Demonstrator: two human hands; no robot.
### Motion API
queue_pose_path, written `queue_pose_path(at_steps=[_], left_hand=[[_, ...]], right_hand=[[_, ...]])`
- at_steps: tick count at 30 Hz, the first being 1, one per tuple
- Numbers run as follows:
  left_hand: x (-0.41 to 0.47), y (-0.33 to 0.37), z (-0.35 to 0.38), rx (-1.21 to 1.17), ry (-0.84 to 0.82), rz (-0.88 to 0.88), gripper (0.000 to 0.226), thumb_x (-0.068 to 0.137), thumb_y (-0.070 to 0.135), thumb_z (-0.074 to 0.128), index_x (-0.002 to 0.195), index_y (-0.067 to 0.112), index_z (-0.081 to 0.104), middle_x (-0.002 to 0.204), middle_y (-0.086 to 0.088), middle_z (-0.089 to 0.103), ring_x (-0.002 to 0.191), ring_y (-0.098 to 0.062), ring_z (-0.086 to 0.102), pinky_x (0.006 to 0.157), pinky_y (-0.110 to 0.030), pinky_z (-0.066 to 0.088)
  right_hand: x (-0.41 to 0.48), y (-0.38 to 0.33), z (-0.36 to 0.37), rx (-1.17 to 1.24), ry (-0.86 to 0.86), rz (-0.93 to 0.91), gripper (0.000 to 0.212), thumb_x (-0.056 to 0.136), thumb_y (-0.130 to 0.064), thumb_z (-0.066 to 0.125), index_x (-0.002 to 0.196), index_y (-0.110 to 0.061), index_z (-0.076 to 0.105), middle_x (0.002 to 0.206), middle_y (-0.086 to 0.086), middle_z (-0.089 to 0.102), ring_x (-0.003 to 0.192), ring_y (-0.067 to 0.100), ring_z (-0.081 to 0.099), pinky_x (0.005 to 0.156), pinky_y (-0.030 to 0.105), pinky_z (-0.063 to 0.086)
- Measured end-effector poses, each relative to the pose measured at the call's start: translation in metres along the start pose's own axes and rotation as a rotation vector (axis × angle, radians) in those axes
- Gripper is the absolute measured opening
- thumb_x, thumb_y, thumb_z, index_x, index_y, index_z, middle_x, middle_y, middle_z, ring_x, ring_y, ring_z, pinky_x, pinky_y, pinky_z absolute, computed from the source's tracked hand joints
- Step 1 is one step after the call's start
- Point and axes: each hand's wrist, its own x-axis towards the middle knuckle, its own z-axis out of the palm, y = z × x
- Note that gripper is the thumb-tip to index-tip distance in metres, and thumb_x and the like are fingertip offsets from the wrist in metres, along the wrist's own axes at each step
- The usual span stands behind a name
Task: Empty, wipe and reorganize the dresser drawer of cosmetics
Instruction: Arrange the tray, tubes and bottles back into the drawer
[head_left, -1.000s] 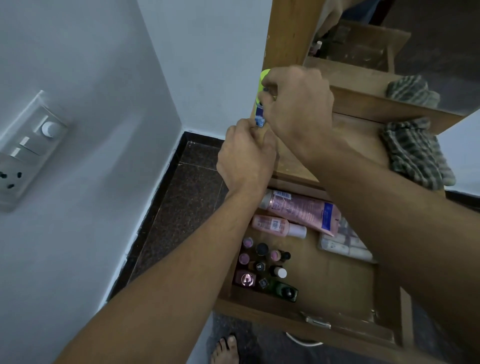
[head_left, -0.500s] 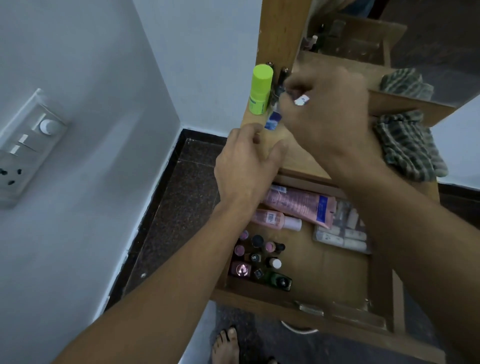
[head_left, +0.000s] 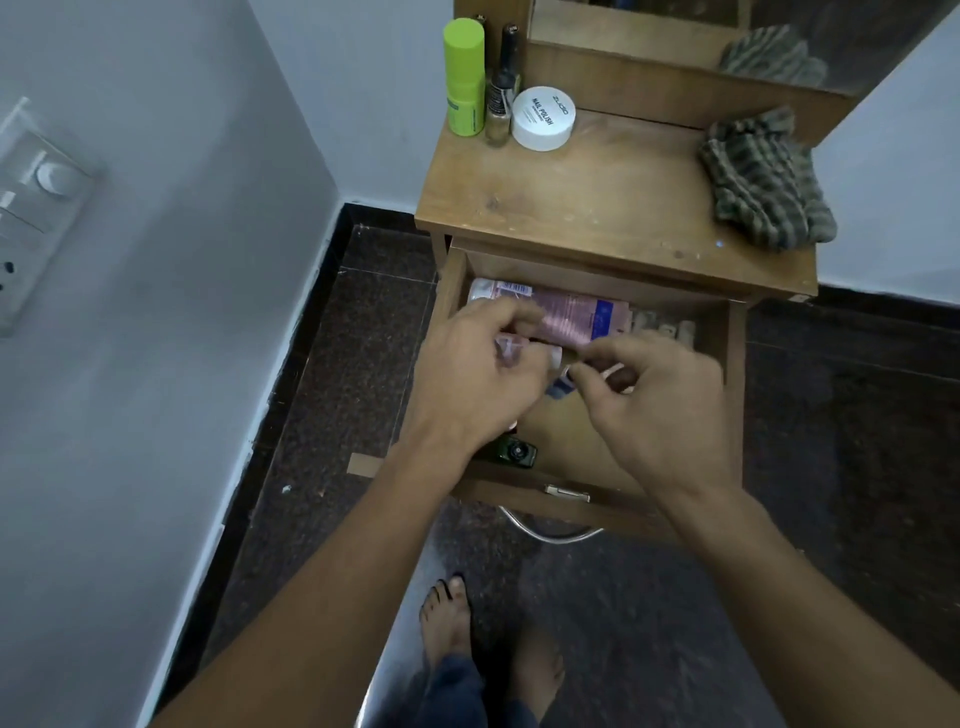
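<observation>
While three items stand at the top's back-left corner, emptying looks early: left hand grips a bottle in the drawer; right hand hold unclear.

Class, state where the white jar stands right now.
In the head view, the white jar stands at the back left of the dresser top, just right of the clear bottle.

Left hand and right hand moved down into drawer.

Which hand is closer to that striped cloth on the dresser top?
Right. The right hand sits over the drawer, diagonally in front of the striped cloth; the left hand is farther left.
</observation>
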Motion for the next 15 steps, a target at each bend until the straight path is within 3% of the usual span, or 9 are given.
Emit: queue_pose_path(at_steps=[5, 9, 15], left_hand=[[-0.019, -0.011, -0.003, -0.22, 0.155, -0.114, 0.03, 0.084, 0.03, 0.05, 0.103, 0.034, 0.072, 0.097, 0.01, 0.075, 0.079, -0.016, 0.073, 0.071, -0.048, 0.062], [-0.03, -0.017, 0.001, -0.247, 0.193, -0.143, 0.032, 0.092, 0.019, 0.045, 0.108, 0.022, 0.073, 0.104, 0.007, 0.075, 0.067, -0.013, 0.075, 0.066, -0.045, 0.063], [-0.038, -0.02, 0.005, -0.196, 0.197, -0.113, 0.035, 0.092, 0.019, 0.042, 0.106, 0.025, 0.073, 0.101, 0.008, 0.074, 0.072, -0.009, 0.075, 0.07, -0.044, 0.061]], right_hand=[[-0.018, 0.011, 0.019, -0.003, -0.111, -0.002, 0.012, 0.085, -0.025, 0.081, 0.096, -0.025, 0.079, 0.09, -0.008, 0.071, 0.073, 0.008, 0.064, 0.073, 0.037, 0.06], [-0.022, 0.015, 0.031, -0.013, -0.162, 0.007, 0.014, 0.085, -0.027, 0.081, 0.099, -0.029, 0.079, 0.092, -0.011, 0.071, 0.076, 0.008, 0.064, 0.074, 0.037, 0.06], [-0.023, 0.015, 0.039, -0.014, -0.163, -0.027, 0.011, 0.083, -0.026, 0.082, 0.093, -0.028, 0.079, 0.092, -0.012, 0.07, 0.074, 0.008, 0.061, 0.071, 0.033, 0.057]])
